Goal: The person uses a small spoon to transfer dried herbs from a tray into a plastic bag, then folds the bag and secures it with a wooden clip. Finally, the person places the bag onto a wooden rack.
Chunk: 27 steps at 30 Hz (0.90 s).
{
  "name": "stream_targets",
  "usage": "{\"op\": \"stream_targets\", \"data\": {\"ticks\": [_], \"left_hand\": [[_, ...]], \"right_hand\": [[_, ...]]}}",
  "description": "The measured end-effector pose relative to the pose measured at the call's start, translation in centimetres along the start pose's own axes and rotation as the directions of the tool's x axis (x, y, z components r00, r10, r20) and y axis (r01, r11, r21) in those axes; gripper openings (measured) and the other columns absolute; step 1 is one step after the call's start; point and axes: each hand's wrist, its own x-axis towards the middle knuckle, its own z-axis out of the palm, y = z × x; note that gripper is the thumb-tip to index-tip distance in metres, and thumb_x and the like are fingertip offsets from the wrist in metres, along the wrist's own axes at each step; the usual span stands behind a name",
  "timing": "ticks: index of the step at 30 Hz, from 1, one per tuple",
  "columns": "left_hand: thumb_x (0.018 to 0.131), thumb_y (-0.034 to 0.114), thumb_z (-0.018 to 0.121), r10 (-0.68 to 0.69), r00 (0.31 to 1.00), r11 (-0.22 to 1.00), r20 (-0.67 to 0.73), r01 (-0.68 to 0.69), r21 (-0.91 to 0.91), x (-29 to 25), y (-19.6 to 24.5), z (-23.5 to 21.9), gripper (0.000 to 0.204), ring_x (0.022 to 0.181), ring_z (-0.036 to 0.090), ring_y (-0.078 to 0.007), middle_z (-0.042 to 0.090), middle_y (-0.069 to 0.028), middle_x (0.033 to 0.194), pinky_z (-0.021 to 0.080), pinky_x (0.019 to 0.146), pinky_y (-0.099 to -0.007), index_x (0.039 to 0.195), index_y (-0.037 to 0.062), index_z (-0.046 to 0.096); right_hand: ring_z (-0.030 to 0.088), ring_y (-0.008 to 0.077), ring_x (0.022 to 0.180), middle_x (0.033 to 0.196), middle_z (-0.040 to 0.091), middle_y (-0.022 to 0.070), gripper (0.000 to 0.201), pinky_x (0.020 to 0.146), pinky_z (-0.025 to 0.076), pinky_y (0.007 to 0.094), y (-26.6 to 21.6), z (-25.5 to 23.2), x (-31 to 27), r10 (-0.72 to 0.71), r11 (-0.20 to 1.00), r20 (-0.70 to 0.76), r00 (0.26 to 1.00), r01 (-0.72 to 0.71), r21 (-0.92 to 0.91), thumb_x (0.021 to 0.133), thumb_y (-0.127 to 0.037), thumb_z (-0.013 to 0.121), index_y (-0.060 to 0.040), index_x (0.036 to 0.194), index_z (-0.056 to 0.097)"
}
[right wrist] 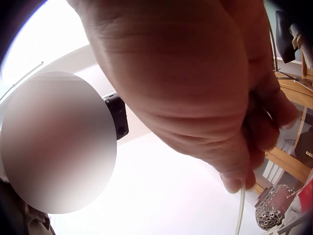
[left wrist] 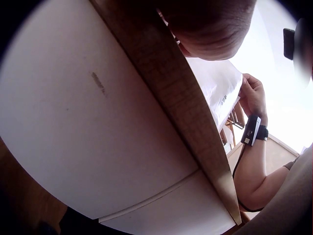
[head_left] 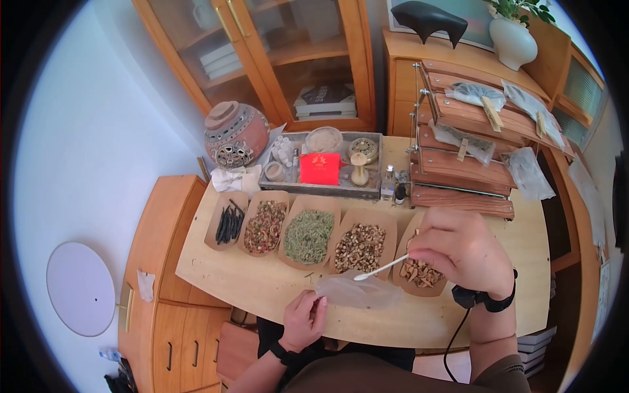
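My left hand [head_left: 305,321] pinches one end of a translucent bag [head_left: 367,292] at the table's front edge. In my right hand [head_left: 458,252], thumb and fingers pinch a thin white stick [head_left: 393,264], whose pale, wider tip lies over the bag's upper edge. The right wrist view shows the stick [right wrist: 240,210] pointing down from the fingertips of the right hand [right wrist: 195,98]. Behind the bag stands a paper tray of brown and white pieces [head_left: 360,249]; a tray of tan chips [head_left: 421,274] is partly hidden by the right hand.
Further left stand trays of green herb [head_left: 308,237], reddish mix [head_left: 265,226] and dark pods [head_left: 230,221]. Behind them are a grey tray [head_left: 354,192] with a red packet [head_left: 320,169], small bottles [head_left: 388,183] and a tiered wooden rack [head_left: 462,200] with clipped bags.
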Motion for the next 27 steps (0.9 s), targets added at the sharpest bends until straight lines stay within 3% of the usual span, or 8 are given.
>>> {"op": "stream_targets", "data": {"ticks": [2, 7, 12, 22, 24, 27], "left_hand": [[0.096, 0.0, 0.066, 0.11, 0.994, 0.994, -0.017, -0.11, 0.014, 0.0, -0.7, 0.1, 0.008, 0.055, 0.057, -0.0194, 0.064, -0.0105, 0.084, 0.044, 0.05, -0.0316, 0.105, -0.0013, 0.065], [0.096, 0.0, 0.066, 0.087, 0.996, 0.996, -0.014, -0.087, 0.013, 0.0, -0.3, 0.0, 0.009, 0.055, 0.057, -0.02, 0.064, -0.0106, 0.083, 0.044, 0.051, -0.0324, 0.105, -0.001, 0.065], [0.096, 0.0, 0.067, 0.078, 0.997, 0.997, -0.007, -0.078, 0.013, -0.1, -0.4, 0.0, 0.009, 0.056, 0.057, -0.0209, 0.064, -0.0107, 0.083, 0.044, 0.051, -0.033, 0.104, -0.0009, 0.065], [0.095, 0.0, 0.068, 0.083, 0.996, 0.996, -0.017, -0.083, 0.025, -0.1, -0.4, 0.1, 0.009, 0.057, 0.059, -0.0218, 0.065, -0.0115, 0.084, 0.047, 0.052, -0.0331, 0.103, -0.0012, 0.065], [0.095, 0.0, 0.068, 0.081, 0.997, 0.996, -0.018, -0.08, 0.025, -0.1, -0.3, 0.0, 0.009, 0.058, 0.06, -0.0219, 0.065, -0.0115, 0.084, 0.047, 0.052, -0.033, 0.103, -0.0014, 0.065], [0.095, 0.0, 0.068, 0.076, 0.997, 0.996, -0.01, -0.076, 0.038, -0.1, -0.3, 0.0, 0.009, 0.058, 0.06, -0.0221, 0.065, -0.0115, 0.084, 0.048, 0.053, -0.033, 0.103, -0.0015, 0.065]], "right_hand": [[0.063, 0.031, 0.076, 0.08, 0.059, 0.0084, 0.01, 0.064, 0.05, 0.041, 0.4, -0.3, 0.0, 0.028, 1.0, -0.065, 0.998, -0.027, 0.01, 0.082, -0.009, 0.08, -0.004, 0.086, 0.071], [0.063, 0.0335, 0.073, 0.08, 0.06, 0.0109, 0.008, 0.065, 0.05, 0.0409, 1.5, -0.6, 0.2, 0.16, 0.987, -0.162, 0.974, -0.157, 0.031, 0.083, -0.004, 0.078, -0.0013, 0.088, 0.073], [0.064, 0.0376, 0.075, 0.083, 0.065, 0.0143, 0.006, 0.067, 0.05, 0.0441, 2.6, 0.2, 0.5, 0.27, 0.962, -0.085, 0.959, -0.272, -0.013, 0.085, -0.004, 0.075, 0.0, 0.089, 0.073], [0.069, 0.0362, 0.079, 0.083, 0.069, 0.0151, 0.007, 0.07, 0.054, 0.0456, 6.0, 3.9, -0.2, 0.249, 0.943, -0.053, 0.967, -0.254, -0.213, 0.082, -0.008, 0.074, -0.0011, 0.082, 0.073], [0.07, 0.0365, 0.08, 0.083, 0.071, 0.0144, 0.007, 0.073, 0.056, 0.0459, 6.2, 4.5, -0.5, 0.293, 0.902, 0.071, 0.953, -0.251, -0.352, 0.082, -0.01, 0.074, -0.0041, 0.081, 0.075], [0.071, 0.0367, 0.08, 0.083, 0.073, 0.014, 0.006, 0.074, 0.057, 0.0458, 6.2, 5.5, -0.4, 0.358, 0.884, 0.159, 0.92, -0.28, -0.373, 0.082, -0.012, 0.073, -0.0066, 0.082, 0.077]]}}
